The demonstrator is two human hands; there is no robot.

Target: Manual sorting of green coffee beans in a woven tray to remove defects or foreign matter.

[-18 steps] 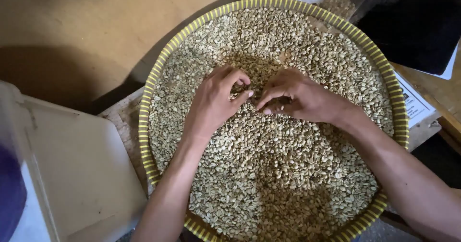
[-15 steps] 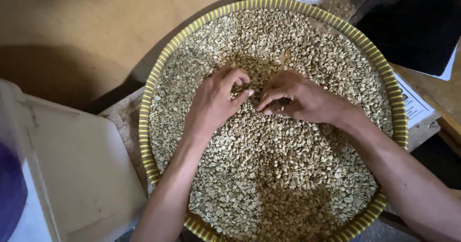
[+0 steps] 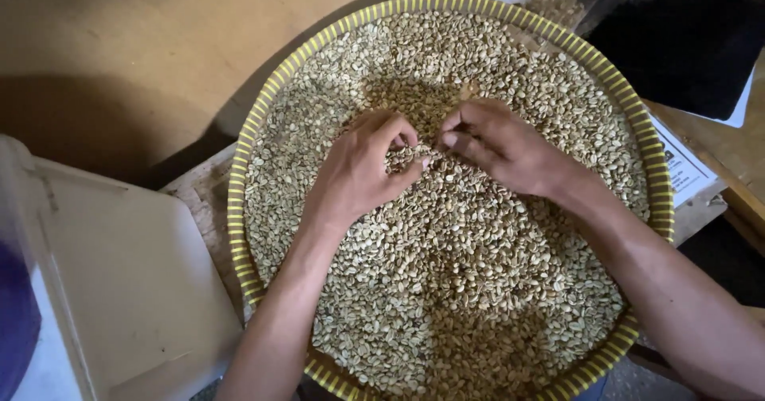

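While both forearms reach in from the near edge, the closest thing in view is the near rim of a wide round tray (image 3: 239, 234) with a yellow striped border, filled with pale green beans (image 3: 446, 289) in a loose layer that covers almost its whole floor. To the near left lies a flat white lid or board (image 3: 135, 289), and the tray rests on a worn wooden bench (image 3: 199, 190).

Further in, at the middle of the tray, the two hands meet on the beans. The left hand (image 3: 358, 170) lies knuckles up, its fingers curled and its thumb pressed toward the forefinger, a grip that seems to pinch a bean or two, though what it holds is hidden. The right hand (image 3: 502, 146) faces it, fingertips drawn together and nearly touching the left's; whether anything sits between them I cannot tell.

As a judgement, the picking-over looks far from finished: the layer is even all round, with no cleared patch and no separate heap showing. The beans lie every way, with no shared long axis; the tray itself is round and sits flat.

Beyond the far rim stand a clear bag of beans (image 3: 562, 3), a dark cloth (image 3: 685, 43) and a printed sheet (image 3: 685, 170).
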